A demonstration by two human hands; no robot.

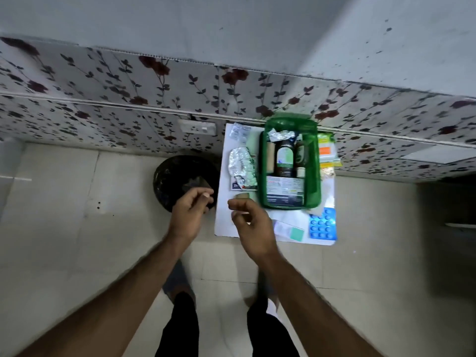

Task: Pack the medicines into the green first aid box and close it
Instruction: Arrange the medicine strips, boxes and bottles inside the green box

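The green first aid box (317, 176) lies open on a white table (224, 222), its lid (291, 122) tipped back against the wall. Inside are a dark syrup bottle (284, 158), a smaller bottle (301, 157), a foil strip (282, 136) and a printed carton (283, 189). My right hand (253, 225) hovers over the table's near left part, fingers curled, with a small tan packet (242, 196) at its fingertips. My left hand (189, 215) is left of the table above a black bin, fingers closed, and nothing shows in it.
Loose on the table are silver foil strips (242, 163), a blister pack (239, 131), a blue tablet strip (323, 225), a green-and-white sachet (289, 231) and yellow-orange packets (327, 150). The black bin (175, 176) stands on the tiled floor. A wall socket (198, 127) sits behind.
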